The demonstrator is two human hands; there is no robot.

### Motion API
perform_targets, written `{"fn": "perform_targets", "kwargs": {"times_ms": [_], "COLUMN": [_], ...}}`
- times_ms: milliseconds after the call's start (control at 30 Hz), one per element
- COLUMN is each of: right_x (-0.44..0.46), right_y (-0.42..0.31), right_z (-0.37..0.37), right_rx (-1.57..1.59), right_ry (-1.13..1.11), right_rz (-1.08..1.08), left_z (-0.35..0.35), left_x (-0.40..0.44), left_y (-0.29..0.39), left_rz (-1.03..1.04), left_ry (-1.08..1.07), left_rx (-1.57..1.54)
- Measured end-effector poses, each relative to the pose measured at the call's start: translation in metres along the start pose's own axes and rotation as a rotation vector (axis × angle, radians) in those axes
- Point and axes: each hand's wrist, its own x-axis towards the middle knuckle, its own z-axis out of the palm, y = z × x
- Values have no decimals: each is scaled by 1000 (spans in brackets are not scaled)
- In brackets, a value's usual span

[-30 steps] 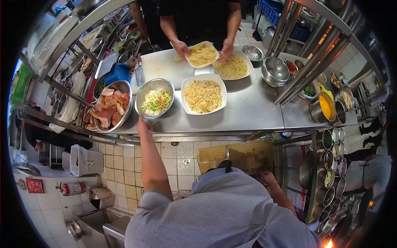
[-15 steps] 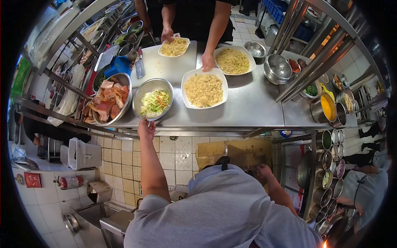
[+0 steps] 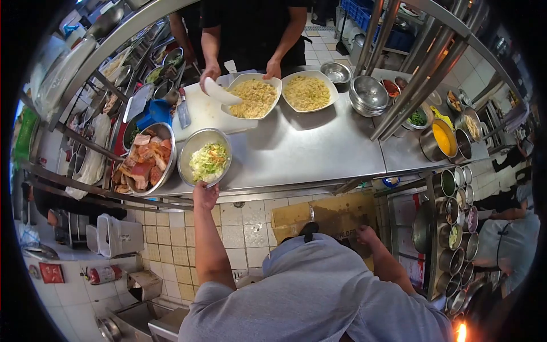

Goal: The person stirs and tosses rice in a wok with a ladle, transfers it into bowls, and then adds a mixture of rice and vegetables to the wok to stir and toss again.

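My left hand [image 3: 205,195] is closed on the near rim of a metal bowl [image 3: 183,163] of shredded vegetables. That bowl stands tilted at the counter's front edge. Low on the right, away from the counter, my right hand [image 3: 366,235] hangs with its fingers curled and nothing visible in them. Across the counter a co-worker tips a small white bowl [image 3: 221,91] over a larger white bowl [image 3: 262,118] of fried rice and steadies the larger one. Another white bowl [image 3: 310,108] of fried rice sits beside it.
A metal bowl of meat chunks [image 3: 149,162] stands left of the vegetables. A cleaver [image 3: 183,111] lies by the white cutting board [image 3: 196,122]. Stacked metal bowls [image 3: 369,94] and shelf posts [image 3: 419,85] stand right. Cardboard [image 3: 325,214] covers the floor; a rack of pots [image 3: 450,233] is at right.
The co-worker has drawn the front rice bowl back toward the board and tipped the small bowl over it. My left hand stays at the vegetable bowl, which is now tilted more. The view shifted slightly.
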Motion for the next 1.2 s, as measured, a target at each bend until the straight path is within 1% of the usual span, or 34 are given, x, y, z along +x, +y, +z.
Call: {"fn": "perform_targets", "kwargs": {"times_ms": [100,133,167,233,300,333,400,433,500,533,600,700,733,800,833,867,933,967,1000,1033,1100,1200], "right_x": [13,31,55,61,63,53,26,19,11,6,0,-6,-3,5,11,18,39,53,51,50,48,23], "right_y": [17,38,67,90,97,88,64,52,35,29,19,6,8,15,22,30,52,68,66,65,51,19], "right_z": [7,12,18,23,26,24,13,12,11,11,9,5,6,7,6,4,2,2,1,0,3,1], "right_rx": [-51,-48,-152,-258,-527,-532,-803,-809,62,59,102,66,36,169,146,-88,-318,-288,-266,-244,50,72], "right_ry": [-30,-28,-45,-69,88,77,129,126,-103,-100,-41,-88,-108,-82,-97,-79,-61,-92,-97,-102,-77,-76], "right_rz": [-22,-20,-204,-391,-659,-668,-871,-875,-25,-25,48,20,15,32,27,-158,-347,-439,-482,-524,-33,-46], "left_z": [0,10,17,18,13,12,12,13,13,12,12,3,4,4,4,5,8,14,19,13,9,14], "left_x": [3,-6,-12,-9,-8,-7,-7,-8,-6,-5,-3,1,-1,-2,-5,-7,-16,-24,-26,-22,-20,-23], "left_y": [-4,-4,-5,-5,-4,-5,-6,-6,-8,-9,-14,-23,-25,-28,-30,-30,-27,-25,-25,-27,-27,-28], "left_rz": [-53,-23,9,-6,-6,-5,0,-3,-10,-5,3,53,48,31,42,22,4,3,0,12,-3,8], "left_ry": [-31,35,102,102,117,102,90,92,90,86,88,37,57,35,56,72,88,128,160,144,117,120], "left_rx": [-38,-22,-5,-6,-17,1,12,5,-6,-14,-33,-21,-18,-5,-21,7,35,47,63,68,88,132]}}
